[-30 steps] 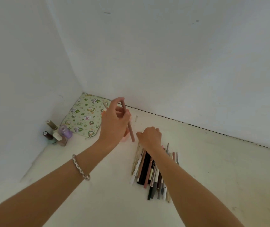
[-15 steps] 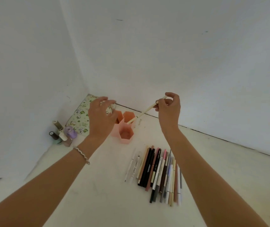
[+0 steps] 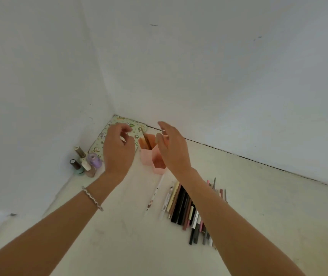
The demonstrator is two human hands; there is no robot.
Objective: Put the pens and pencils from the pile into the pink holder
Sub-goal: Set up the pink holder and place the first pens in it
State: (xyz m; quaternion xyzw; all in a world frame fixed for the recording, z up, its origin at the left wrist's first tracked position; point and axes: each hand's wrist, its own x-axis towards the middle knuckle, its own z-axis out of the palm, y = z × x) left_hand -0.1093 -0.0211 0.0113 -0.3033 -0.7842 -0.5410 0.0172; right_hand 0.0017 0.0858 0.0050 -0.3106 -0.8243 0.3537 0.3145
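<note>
view: head
writing: print on the pile [image 3: 181, 204] pens, too blurred to read
pink holder [image 3: 148, 157]: between both hands, pens [image 3: 146, 141] standing in its back cell
left hand [image 3: 118, 148]: loosely curled, empty, left of holder
right hand [image 3: 172, 148]: fingers relaxed, empty, at holder's right edge
pile location: under right forearm

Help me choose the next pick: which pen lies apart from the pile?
The slim white pen, alone left of the pile, near the pink holder; the rest lie packed together.
</note>
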